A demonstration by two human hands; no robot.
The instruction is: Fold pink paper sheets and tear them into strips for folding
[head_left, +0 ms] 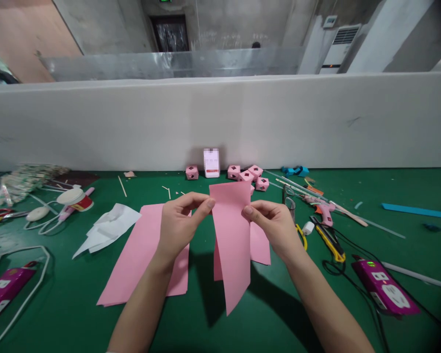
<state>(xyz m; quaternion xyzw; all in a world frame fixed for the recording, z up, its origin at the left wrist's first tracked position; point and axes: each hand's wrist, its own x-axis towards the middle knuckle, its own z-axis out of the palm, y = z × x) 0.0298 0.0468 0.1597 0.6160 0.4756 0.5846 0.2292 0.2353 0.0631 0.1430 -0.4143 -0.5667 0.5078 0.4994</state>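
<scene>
The person's L hand [183,220] pinches the upper L edge of a pink sheet [235,245] btwn thumb & fingers; R hand [272,225] pinches the R edge the same way, slightly lower. Sheet is held upright at ctr of frame, above the green counter [69,294]. A 2nd pink layer shows behind its lower L edge, & more pink sticks out by the R wrist; can't tell if it's all one pc. A stack [143,264] of pink paper lies flat at lower L of ctr, partly hidden by the L forearm.

Mid-frame, at the back: phone [211,164] propped vs. the white partition [132,122], one pink cube [192,172] to its L, several cubes [245,175] bunched to its R. Mid R: pink glue gun [327,212], yellow/blk cutter [329,240]. Lower R: purple power strip [384,287]. Mid L: crumpled tissue [110,225], lidded cup [83,202].
</scene>
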